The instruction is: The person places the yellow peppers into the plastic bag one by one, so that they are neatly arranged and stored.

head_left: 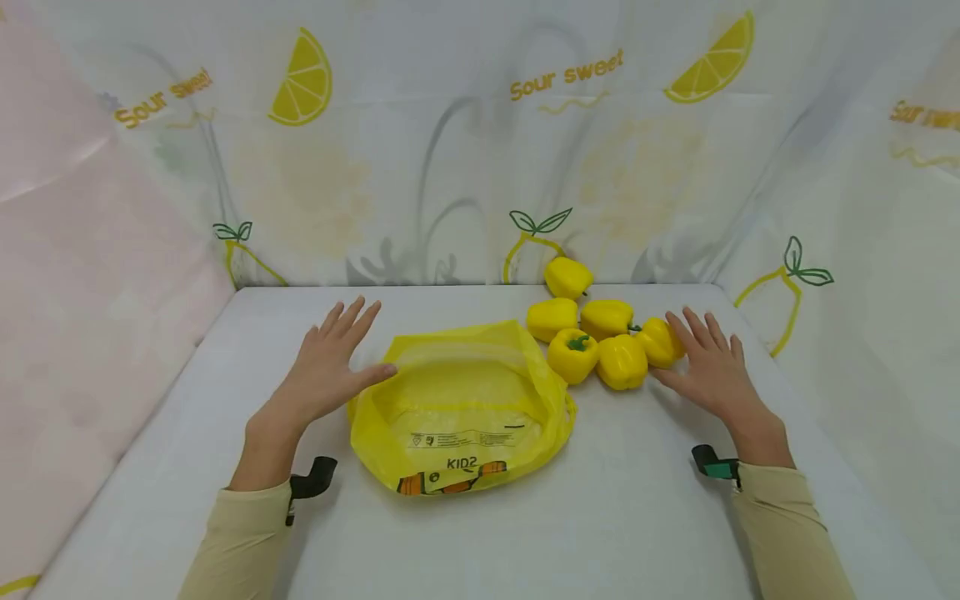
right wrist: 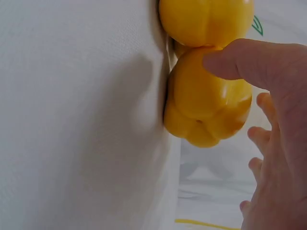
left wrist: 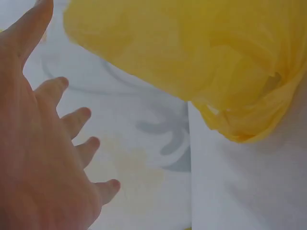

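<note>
A yellow plastic bag (head_left: 465, 417) lies on the table with its mouth spread wide and printed "KID2" on the front. My left hand (head_left: 322, 371) hovers at its left side, fingers spread and holding nothing; in the left wrist view a gap separates the hand (left wrist: 48, 143) from the bag (left wrist: 158, 43). Several yellow bell peppers sit in a cluster right of the bag. Beside the rightmost bell pepper (head_left: 658, 343) is my right hand (head_left: 712, 375), fingers extended. In the right wrist view its thumb overlaps a bell pepper (right wrist: 201, 105); whether they touch I cannot tell.
A white-covered table (head_left: 480, 542) carries everything. Behind it hangs a lemon-print cloth (head_left: 420, 150), with more cloth at both sides. The farthest bell pepper (head_left: 567, 277) stands by the table's back edge. A black wrist mount (head_left: 313, 479) juts inward from the left sleeve.
</note>
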`<action>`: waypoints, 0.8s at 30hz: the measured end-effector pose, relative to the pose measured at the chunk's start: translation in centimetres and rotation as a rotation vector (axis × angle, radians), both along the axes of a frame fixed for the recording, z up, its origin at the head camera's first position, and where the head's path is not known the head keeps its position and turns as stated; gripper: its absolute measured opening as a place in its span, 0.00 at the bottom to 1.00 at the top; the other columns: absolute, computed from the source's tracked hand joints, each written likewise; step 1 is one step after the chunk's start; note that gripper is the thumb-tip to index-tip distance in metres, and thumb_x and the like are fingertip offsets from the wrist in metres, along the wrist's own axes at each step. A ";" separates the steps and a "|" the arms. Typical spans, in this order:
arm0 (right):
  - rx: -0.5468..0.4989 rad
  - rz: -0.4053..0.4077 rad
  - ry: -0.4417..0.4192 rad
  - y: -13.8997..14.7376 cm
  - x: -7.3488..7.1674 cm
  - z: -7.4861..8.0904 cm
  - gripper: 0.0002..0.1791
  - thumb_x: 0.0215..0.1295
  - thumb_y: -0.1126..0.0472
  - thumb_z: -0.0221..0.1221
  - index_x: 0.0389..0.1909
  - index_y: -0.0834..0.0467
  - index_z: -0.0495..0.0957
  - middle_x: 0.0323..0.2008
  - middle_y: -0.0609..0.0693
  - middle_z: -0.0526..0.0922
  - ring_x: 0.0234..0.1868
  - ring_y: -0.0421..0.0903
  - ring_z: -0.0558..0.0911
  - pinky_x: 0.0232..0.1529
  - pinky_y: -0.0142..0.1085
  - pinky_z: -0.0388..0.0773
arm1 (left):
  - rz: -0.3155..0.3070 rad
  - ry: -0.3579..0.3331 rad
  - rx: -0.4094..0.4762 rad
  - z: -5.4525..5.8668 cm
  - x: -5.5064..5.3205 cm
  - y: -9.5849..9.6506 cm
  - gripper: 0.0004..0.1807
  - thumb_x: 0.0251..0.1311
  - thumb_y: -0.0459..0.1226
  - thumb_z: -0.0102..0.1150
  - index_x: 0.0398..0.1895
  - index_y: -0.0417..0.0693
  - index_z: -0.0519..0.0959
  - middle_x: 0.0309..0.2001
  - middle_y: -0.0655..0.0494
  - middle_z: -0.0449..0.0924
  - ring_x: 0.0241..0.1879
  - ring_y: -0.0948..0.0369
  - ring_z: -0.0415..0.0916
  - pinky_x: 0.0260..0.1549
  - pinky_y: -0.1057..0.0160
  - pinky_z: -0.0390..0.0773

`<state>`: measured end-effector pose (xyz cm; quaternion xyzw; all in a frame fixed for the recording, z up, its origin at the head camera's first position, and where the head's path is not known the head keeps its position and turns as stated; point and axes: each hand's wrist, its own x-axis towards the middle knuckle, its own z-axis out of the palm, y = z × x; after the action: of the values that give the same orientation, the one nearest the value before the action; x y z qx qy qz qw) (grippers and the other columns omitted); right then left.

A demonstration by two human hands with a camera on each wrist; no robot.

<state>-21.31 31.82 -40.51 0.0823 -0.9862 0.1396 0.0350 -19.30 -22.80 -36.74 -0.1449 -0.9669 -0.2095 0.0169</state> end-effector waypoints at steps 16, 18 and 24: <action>-0.092 0.083 0.008 -0.5 -1.7 -0.5 0.46 0.59 0.64 0.58 0.79 0.53 0.49 0.77 0.68 0.47 0.74 0.74 0.50 0.67 0.75 0.49 | -0.213 -0.228 0.173 0.9 1.4 0.5 0.37 0.61 0.55 0.62 0.74 0.67 0.64 0.81 0.58 0.45 0.79 0.44 0.44 0.70 0.32 0.55; -0.113 0.087 -0.001 -0.6 -1.9 -0.6 0.45 0.60 0.65 0.57 0.78 0.53 0.51 0.76 0.68 0.48 0.73 0.74 0.53 0.66 0.74 0.52 | -0.202 -0.254 0.173 0.8 1.5 0.5 0.39 0.60 0.55 0.63 0.75 0.65 0.62 0.81 0.55 0.46 0.79 0.44 0.46 0.70 0.33 0.56; -0.170 0.067 -0.040 -1.1 -2.4 -0.4 0.41 0.61 0.64 0.57 0.75 0.59 0.54 0.72 0.69 0.56 0.66 0.70 0.62 0.67 0.68 0.60 | -0.157 -0.288 0.182 0.6 1.5 0.3 0.45 0.58 0.53 0.66 0.77 0.62 0.56 0.80 0.51 0.50 0.78 0.45 0.48 0.72 0.35 0.54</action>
<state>-23.72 30.75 -40.92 0.1090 -0.9679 0.2257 0.0175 -17.78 -22.46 -36.15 -0.1864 -0.9221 -0.3153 -0.1249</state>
